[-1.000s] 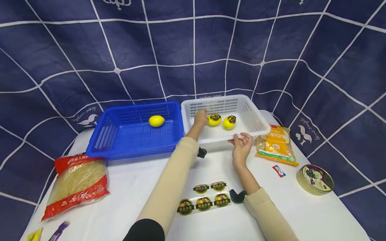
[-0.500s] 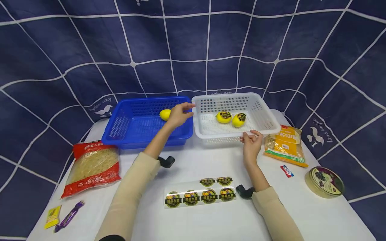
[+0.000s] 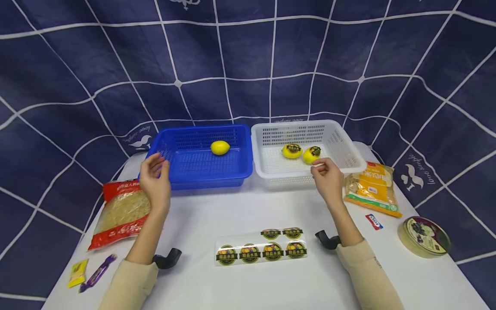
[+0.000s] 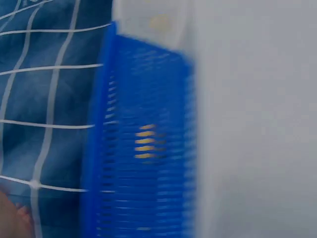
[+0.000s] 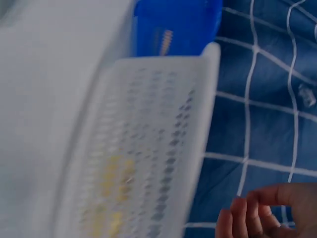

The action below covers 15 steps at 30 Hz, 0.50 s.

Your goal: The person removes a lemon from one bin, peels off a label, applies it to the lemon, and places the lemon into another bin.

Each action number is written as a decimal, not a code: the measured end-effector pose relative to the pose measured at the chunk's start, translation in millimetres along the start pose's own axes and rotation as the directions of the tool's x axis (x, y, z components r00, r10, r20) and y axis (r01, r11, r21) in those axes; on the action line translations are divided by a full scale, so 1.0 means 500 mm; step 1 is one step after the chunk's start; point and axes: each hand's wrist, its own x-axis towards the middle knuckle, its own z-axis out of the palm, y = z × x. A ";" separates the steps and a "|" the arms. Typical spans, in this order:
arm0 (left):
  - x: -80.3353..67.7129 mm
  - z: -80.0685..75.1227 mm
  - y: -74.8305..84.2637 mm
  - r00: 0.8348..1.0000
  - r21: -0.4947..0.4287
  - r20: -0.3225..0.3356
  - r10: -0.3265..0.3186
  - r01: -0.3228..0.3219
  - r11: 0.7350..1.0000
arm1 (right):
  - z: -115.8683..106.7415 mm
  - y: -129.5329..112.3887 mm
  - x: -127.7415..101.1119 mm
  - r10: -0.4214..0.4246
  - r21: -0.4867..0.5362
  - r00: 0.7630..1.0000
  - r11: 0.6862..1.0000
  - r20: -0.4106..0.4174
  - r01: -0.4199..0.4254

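My left hand (image 3: 156, 181) hovers at the left front corner of the blue basket (image 3: 205, 176), fingers loosely bent with nothing between them. Inside that basket lies a plain yellow lemon (image 3: 220, 147), whose yellow shows through the slots in the left wrist view. Over the front rim of the white basket (image 3: 267, 171), my right hand (image 3: 328, 181) hangs with relaxed fingers; the right wrist view shows nothing held in its fingers (image 5: 239, 218). Two lemons with round black-and-gold stickers lie in the white basket, one lemon (image 3: 292, 150) beside the other lemon (image 3: 311, 155).
A sticker sheet (image 3: 263, 247) lies on the white table. At left are a red noodle bag (image 3: 120, 215), a yellow packet (image 3: 78, 273) and a purple candy (image 3: 98, 273). At right stand an orange bag (image 3: 372, 187), a small red-blue wrapper (image 3: 373, 221) and a round tin (image 3: 424, 237).
My left hand has come out of the white basket and swung left across the blue basket to its front corner. My right hand has lifted slightly from the white basket's front rim.
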 end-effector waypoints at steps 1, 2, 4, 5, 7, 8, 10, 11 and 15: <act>-0.010 -0.006 -0.009 0.995 -0.055 -0.100 -0.021 0.015 0.998 | 0.007 -0.018 0.008 -0.068 0.017 0.998 0.998 0.011 0.068; -0.020 -0.010 -0.019 0.981 -0.114 -0.187 -0.049 0.028 0.993 | 0.016 -0.038 0.016 -0.131 0.035 0.991 0.991 0.024 0.131; -0.041 -0.015 -0.039 0.946 -0.197 -0.298 -0.126 0.068 0.978 | 0.039 -0.081 0.034 -0.238 0.083 0.970 0.969 0.057 0.233; -0.052 -0.016 -0.048 0.929 -0.208 -0.328 -0.174 0.108 0.972 | 0.052 -0.103 0.043 -0.279 0.106 0.957 0.957 0.075 0.270; -0.068 -0.014 -0.065 0.902 -0.230 -0.351 -0.250 0.176 0.957 | 0.080 -0.147 0.062 -0.346 0.141 0.932 0.933 0.110 0.330; -0.075 -0.013 -0.073 0.894 -0.229 -0.348 -0.284 0.212 0.950 | 0.097 -0.170 0.073 -0.369 0.160 0.921 0.923 0.125 0.348; -0.086 -0.007 -0.085 0.884 -0.246 -0.313 -0.347 0.278 0.929 | 0.131 -0.214 0.096 -0.412 0.192 0.900 0.903 0.143 0.384; -0.090 -0.004 -0.089 0.882 -0.258 -0.288 -0.374 0.305 0.917 | 0.148 -0.234 0.107 -0.430 0.203 0.891 0.895 0.149 0.398; -0.099 0.019 -0.092 0.894 -0.409 -0.184 -0.410 0.309 0.859 | 0.224 -0.303 0.151 -0.496 0.281 0.851 0.853 0.170 0.441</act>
